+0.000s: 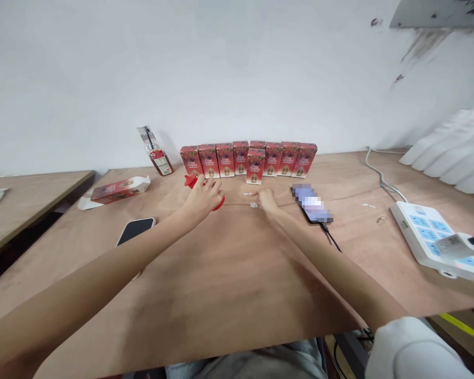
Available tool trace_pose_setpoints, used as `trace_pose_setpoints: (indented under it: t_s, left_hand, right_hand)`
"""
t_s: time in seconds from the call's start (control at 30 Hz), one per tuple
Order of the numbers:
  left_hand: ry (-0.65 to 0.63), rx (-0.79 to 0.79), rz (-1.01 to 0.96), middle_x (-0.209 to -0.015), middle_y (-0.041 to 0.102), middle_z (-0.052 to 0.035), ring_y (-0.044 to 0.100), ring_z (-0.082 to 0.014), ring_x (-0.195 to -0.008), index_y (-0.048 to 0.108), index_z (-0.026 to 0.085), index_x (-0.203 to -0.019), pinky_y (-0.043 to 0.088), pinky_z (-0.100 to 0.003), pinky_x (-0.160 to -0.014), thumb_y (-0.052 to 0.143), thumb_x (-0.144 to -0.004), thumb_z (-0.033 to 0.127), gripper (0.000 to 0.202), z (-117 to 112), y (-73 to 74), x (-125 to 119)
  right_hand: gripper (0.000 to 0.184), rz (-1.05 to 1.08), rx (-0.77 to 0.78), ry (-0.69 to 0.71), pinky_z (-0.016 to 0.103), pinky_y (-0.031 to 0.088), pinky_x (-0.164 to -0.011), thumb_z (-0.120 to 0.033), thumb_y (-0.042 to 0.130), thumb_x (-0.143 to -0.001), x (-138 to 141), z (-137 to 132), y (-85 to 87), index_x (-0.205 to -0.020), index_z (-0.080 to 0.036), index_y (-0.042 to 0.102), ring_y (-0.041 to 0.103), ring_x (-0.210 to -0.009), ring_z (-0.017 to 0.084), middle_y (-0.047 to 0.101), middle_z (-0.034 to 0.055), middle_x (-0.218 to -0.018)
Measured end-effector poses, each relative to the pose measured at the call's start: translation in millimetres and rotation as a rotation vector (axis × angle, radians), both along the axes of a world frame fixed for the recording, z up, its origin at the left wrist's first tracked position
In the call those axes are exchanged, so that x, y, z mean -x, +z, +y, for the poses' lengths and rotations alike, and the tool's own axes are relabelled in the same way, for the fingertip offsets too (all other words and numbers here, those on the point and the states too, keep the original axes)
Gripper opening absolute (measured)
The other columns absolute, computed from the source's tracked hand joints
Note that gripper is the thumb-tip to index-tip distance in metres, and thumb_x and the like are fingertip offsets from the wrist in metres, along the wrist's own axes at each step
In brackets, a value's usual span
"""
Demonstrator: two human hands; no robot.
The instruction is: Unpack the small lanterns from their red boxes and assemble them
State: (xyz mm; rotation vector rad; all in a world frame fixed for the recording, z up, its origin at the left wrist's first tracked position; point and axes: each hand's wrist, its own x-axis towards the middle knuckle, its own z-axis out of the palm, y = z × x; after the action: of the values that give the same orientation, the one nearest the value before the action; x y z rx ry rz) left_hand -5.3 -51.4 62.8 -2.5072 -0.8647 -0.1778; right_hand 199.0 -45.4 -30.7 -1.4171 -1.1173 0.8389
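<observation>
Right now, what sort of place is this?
Likely a small packing or assembly workbench, not a home table: a row of identical red boxes stands against the bare white wall, one opened box lies flat at left, and a power strip sits on the plywood tabletop.

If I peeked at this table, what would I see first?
The row of red boxes standing along the white wall at the back of the wooden table would catch your eye first. Right in front of it, the person's left hand lies over a red thing, and the right hand rests on the table beside it. At the right edge sits a white power strip.
</observation>
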Motion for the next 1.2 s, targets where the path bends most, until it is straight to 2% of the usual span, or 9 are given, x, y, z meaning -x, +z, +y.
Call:
trace_pose_setpoints:
  t_s: [0.17, 0.27, 0.37, 0.67, 0.8, 0.93, 1.03, 1.1, 1.2]
  left_hand:
    - [0.008, 0.016, 0.01, -0.088, 0.063, -0.0123, 0.057, -0.0283, -0.097, 0.071, 0.017, -0.08, 0.035, -0.054, -0.093, 0.044, -0.081, 0.0, 0.031, 18, -29.3, -4]
    - [-0.004, 0.025, -0.013, -0.093, 0.064, -0.0126, 0.055, -0.0297, -0.103, 0.071, 0.018, -0.087, 0.032, -0.059, -0.097, 0.044, -0.082, 0.003, 0.031, 33, -42.9, -15]
    - [-0.013, 0.053, -0.051, -0.097, 0.064, -0.012, 0.05, -0.032, -0.113, 0.07, 0.02, -0.093, 0.029, -0.062, -0.099, 0.045, -0.082, 0.008, 0.03, 45, -52.7, -32]
    - [-0.011, 0.15, -0.172, -0.111, 0.064, -0.0119, 0.034, -0.0345, -0.132, 0.061, 0.022, -0.117, 0.02, -0.067, -0.105, 0.043, -0.081, 0.016, 0.041, 73, -73.7, -75]
    - [-0.067, 0.26, -0.228, -0.113, 0.063, -0.0106, 0.035, -0.0304, -0.133, 0.06, 0.021, -0.118, 0.018, -0.062, -0.109, 0.043, -0.078, 0.012, 0.044, 83, -70.9, -83]
    - [-0.096, 0.312, -0.231, -0.123, 0.058, -0.0146, 0.029, -0.0258, -0.137, 0.059, 0.015, -0.119, 0.021, -0.053, -0.113, 0.043, -0.072, 0.005, 0.051, 68, -68.4, -75]
    - [-0.102, 0.248, -0.13, -0.128, 0.055, -0.0114, 0.028, -0.0246, -0.138, 0.057, 0.018, -0.122, 0.02, -0.053, -0.113, 0.041, -0.071, 0.002, 0.055, 42, -67.8, -63]
    - [-0.154, 0.212, -0.072, -0.13, 0.055, -0.0111, 0.032, -0.0248, -0.136, 0.055, 0.017, -0.124, 0.023, -0.052, -0.112, 0.038, -0.074, 0.002, 0.055, 22, -66.7, -54]
    - [-0.202, 0.202, -0.058, -0.128, 0.055, -0.0174, 0.042, -0.0273, -0.128, 0.054, 0.009, -0.123, 0.031, -0.048, -0.107, 0.039, -0.081, 0.008, 0.045, -1, -66.3, -41]
  right_hand:
    - [0.022, -0.353, 0.044, -0.02, 0.038, 0.037, -0.092, -0.025, 0.056, -0.078, 1, -9, 4.3, -0.058, -0.017, 0.053, 0.057, -0.1, 0.029, 0.062, 0.0137, -0.082]
    - [0.013, -0.669, 0.024, 0.058, 0.037, 0.039, -0.091, -0.026, 0.06, -0.078, 3, -20, 1.9, -0.074, -0.014, 0.061, 0.057, -0.103, 0.029, 0.063, 0.0157, -0.096]
    - [0.014, -1.005, 0.019, 0.109, 0.033, 0.043, -0.082, -0.023, 0.054, -0.084, -1, -29, -1.0, -0.086, -0.013, 0.063, 0.061, -0.094, 0.025, 0.064, 0.0147, -0.099]
    - [0.024, -1.151, 0.003, 0.019, 0.033, 0.044, -0.078, -0.023, 0.043, -0.09, -25, -49, 9.6, -0.094, -0.011, 0.064, 0.062, -0.088, 0.025, 0.064, 0.0169, -0.096]
    - [0.025, -1.197, -0.014, 0.147, 0.034, 0.043, -0.08, -0.017, 0.04, -0.09, -6, -29, 15.9, -0.087, -0.01, 0.065, 0.061, -0.088, 0.025, 0.064, 0.018, -0.094]
    - [0.021, -1.216, -0.015, 0.188, 0.035, 0.042, -0.084, -0.014, 0.045, -0.087, 14, -5, 4.8, -0.088, -0.012, 0.065, 0.06, -0.09, 0.026, 0.065, 0.0181, -0.094]
    - [0.024, -1.199, -0.032, 0.173, 0.04, 0.038, -0.093, -0.016, 0.043, -0.089, 18, 2, -9.5, -0.098, -0.009, 0.063, 0.056, -0.099, 0.028, 0.064, 0.0199, -0.099]
    - [0.028, -1.181, -0.048, 0.163, 0.041, 0.035, -0.097, -0.018, 0.039, -0.091, 16, 2, -17.2, -0.106, -0.006, 0.06, 0.054, -0.102, 0.028, 0.063, 0.0203, -0.102]
    - [0.03, -1.161, -0.063, 0.145, 0.041, 0.034, -0.098, -0.019, 0.037, -0.092, 12, 0, -22.2, -0.107, -0.007, 0.06, 0.053, -0.1, 0.026, 0.061, 0.0179, -0.103]
